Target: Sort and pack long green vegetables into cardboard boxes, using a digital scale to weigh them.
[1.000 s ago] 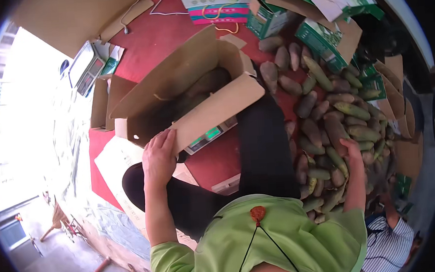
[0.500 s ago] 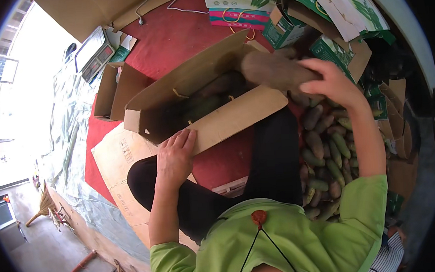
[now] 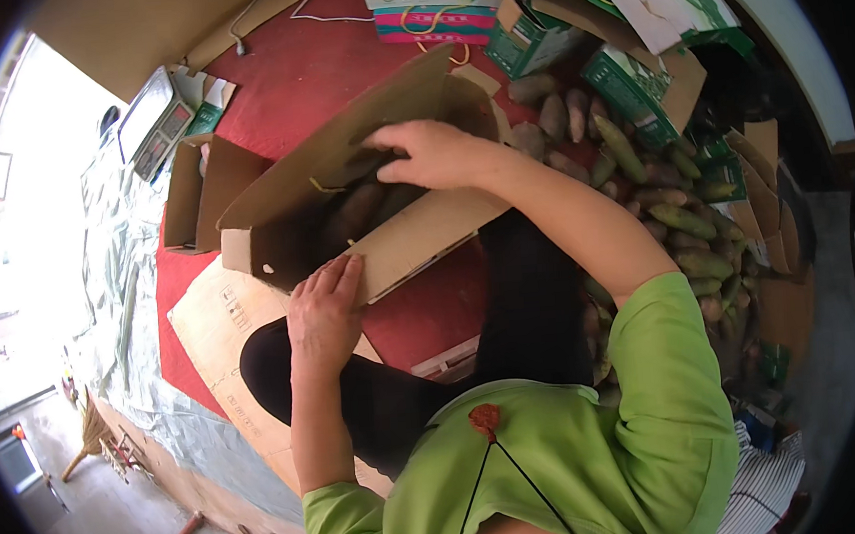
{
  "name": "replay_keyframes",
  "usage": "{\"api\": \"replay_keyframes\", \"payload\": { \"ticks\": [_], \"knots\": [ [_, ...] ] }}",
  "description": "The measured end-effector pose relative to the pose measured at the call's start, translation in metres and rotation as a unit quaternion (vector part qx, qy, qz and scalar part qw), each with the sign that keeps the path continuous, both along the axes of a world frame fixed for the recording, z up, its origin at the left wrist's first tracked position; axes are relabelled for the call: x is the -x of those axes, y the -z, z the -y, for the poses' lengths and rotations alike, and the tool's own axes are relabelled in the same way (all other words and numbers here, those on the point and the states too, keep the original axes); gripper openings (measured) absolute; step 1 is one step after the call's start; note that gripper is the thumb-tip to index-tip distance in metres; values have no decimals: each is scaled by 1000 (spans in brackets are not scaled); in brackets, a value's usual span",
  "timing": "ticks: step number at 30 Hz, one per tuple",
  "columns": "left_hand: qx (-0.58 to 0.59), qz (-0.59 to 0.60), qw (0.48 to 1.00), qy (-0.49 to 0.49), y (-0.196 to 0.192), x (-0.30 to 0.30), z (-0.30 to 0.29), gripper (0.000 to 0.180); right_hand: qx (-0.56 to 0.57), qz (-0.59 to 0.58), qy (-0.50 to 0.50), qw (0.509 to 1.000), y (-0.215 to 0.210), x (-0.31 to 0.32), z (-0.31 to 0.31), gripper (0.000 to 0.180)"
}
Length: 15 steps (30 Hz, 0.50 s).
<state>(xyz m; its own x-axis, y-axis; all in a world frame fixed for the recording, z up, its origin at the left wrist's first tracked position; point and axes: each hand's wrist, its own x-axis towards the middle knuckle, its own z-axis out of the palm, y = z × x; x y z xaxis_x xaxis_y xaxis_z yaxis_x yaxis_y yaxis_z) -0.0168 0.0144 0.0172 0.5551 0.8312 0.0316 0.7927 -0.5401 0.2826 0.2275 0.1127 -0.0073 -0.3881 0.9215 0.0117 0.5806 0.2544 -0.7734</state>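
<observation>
A long open cardboard box (image 3: 426, 246) lies tilted across my legs. My left hand (image 3: 324, 308) rests on its near flap, fingers together at the edge, gripping it. My right hand (image 3: 426, 156) reaches into the box, with its thumb apart from its curled fingers and no item visible between them. Below it, a brownish long root vegetable (image 3: 357, 211) lies in the shaded box; others there are hard to make out. A pile of green and brown root vegetables (image 3: 684, 217) spreads on the floor to my right, partly behind my right forearm.
A smaller open carton (image 3: 188, 198) and a digital scale (image 3: 156, 122) stand at the left. Green cartons (image 3: 632, 93) and a pink-striped bag (image 3: 432, 24) are at the back right. Flat cardboard (image 3: 220, 314) lies on the red mat (image 3: 288, 75). A broom (image 3: 90, 434) is at far left.
My right hand has swung left from above the pile into the box; the brown root vegetable it carried is out of its visible grasp. My left hand stays on the flap.
</observation>
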Motion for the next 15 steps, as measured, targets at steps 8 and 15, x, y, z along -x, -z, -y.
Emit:
{"api": "replay_keyframes", "payload": {
  "ticks": [8, 15],
  "knots": [
    [-24, -31, 999, -32, 6, -10, -2, 42, -11, -220, 275, 936, 2, -119, 94, 26],
    [-45, -49, 996, -61, 14, -6, 1, 36, 17, -31, 491, 870, 148, -159, 257, 22]
  ]
}}
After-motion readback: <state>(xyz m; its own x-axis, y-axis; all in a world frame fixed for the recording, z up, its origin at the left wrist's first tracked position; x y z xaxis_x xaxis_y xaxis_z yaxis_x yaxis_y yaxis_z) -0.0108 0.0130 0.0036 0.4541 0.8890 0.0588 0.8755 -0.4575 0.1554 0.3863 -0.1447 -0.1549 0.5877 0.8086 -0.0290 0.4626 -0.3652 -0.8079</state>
